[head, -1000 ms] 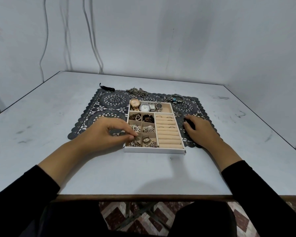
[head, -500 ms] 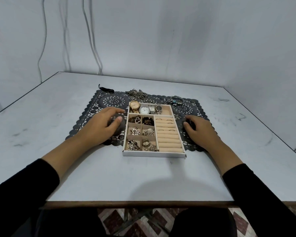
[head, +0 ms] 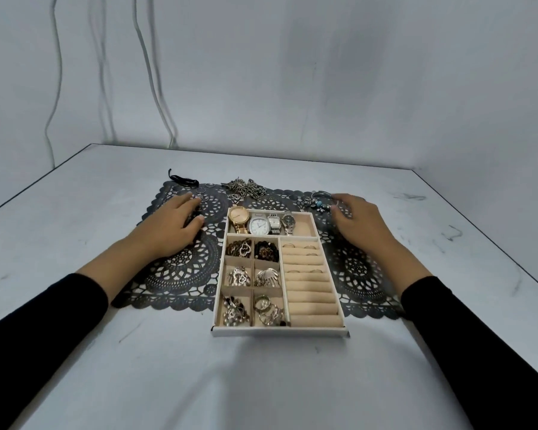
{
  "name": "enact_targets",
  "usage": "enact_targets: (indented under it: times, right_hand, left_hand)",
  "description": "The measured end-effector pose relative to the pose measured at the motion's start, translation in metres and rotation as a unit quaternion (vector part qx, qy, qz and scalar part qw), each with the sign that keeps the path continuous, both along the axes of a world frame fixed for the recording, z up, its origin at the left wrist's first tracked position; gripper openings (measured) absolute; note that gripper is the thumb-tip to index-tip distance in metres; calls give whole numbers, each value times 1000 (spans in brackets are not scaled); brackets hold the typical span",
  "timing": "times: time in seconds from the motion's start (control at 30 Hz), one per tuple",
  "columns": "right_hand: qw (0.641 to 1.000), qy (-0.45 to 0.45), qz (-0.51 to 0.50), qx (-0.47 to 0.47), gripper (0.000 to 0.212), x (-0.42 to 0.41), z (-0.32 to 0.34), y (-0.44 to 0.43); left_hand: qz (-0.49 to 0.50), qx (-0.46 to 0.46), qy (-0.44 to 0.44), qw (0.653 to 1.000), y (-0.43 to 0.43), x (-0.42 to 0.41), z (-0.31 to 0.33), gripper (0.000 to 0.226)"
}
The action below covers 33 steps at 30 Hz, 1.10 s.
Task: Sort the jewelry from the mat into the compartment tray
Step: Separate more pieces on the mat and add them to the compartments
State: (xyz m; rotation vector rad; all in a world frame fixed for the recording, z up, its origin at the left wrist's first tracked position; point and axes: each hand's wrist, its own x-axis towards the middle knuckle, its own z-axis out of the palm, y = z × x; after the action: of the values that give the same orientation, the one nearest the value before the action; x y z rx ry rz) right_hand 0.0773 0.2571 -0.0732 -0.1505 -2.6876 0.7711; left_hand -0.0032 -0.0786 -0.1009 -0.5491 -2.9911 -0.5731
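Note:
The white compartment tray (head: 280,331) sits on a black lace mat (head: 184,274), with watches (head: 260,224) in its back row, mixed jewelry in the small left cells and a few rings in the beige ring rolls (head: 308,274). My left hand (head: 171,226) lies palm down on the mat left of the tray, its fingertips by some thin silver rings (head: 201,191). Resting on the mat's back right, my right hand (head: 359,221) has its fingertips beside a blue-beaded bracelet (head: 319,202). Neither hand grips anything that I can see.
A tangle of silver chains (head: 246,187) lies on the mat's back edge behind the tray. A black cord (head: 182,179) rests at the back left corner. The white table (head: 106,352) ends at a wall behind, where cables (head: 156,88) hang.
My left hand left the tray's small cells and moved out to the back left of the mat. My right hand slid from beside the tray toward the back right, up to the beaded bracelet.

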Motion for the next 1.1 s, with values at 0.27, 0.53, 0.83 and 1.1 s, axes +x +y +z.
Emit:
enact_targets:
  times: [0.27, 0.53, 0.83, 1.1]
  right_hand:
    - [995, -9, 102, -15, 40, -86, 21, -41]
    - [973, -59, 222, 22, 36, -150, 16, -92]
    - [951, -79, 293, 62, 33, -186, 10, -126]
    - [941, -77, 325, 50, 25, -195, 0, -137]
  left_hand:
    - [-17, -8, 1, 1000, 0, -36, -2, 59]
    - [-39, -22, -16, 999, -3, -62, 0, 57]
    - [-90, 27, 60, 994, -15, -82, 7, 37]
    - [-118, 54, 101, 986, -23, -95, 8, 25]
